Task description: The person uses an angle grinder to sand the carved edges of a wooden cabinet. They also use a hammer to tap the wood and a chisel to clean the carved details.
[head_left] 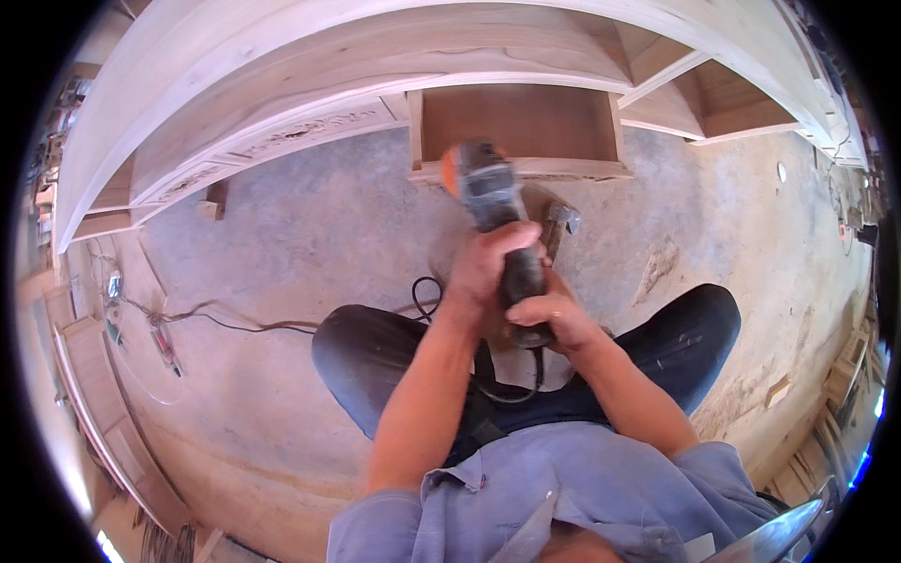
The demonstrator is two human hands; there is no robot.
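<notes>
I grip a black and orange angle grinder (518, 274) with both hands, and it is a little blurred. My left hand (483, 261) is wrapped round the middle of its body. Lower down, my right hand (560, 311) closes round the rear end, where the black cord comes out. The orange-edged head is by the front edge of a pulled-out wooden drawer (526, 113); I cannot tell whether they touch. Beyond my right hand a hammer (561, 223) is on the floor, partly hidden by the tool and hand.
A long pale wooden cabinet (310, 75) with carved fronts and open compartments curves across the far side. A dark cable (235, 324) runs over the concrete floor from the left. A small wood block (214, 202) sits under the cabinet. Wooden panels (108, 413) stand at left.
</notes>
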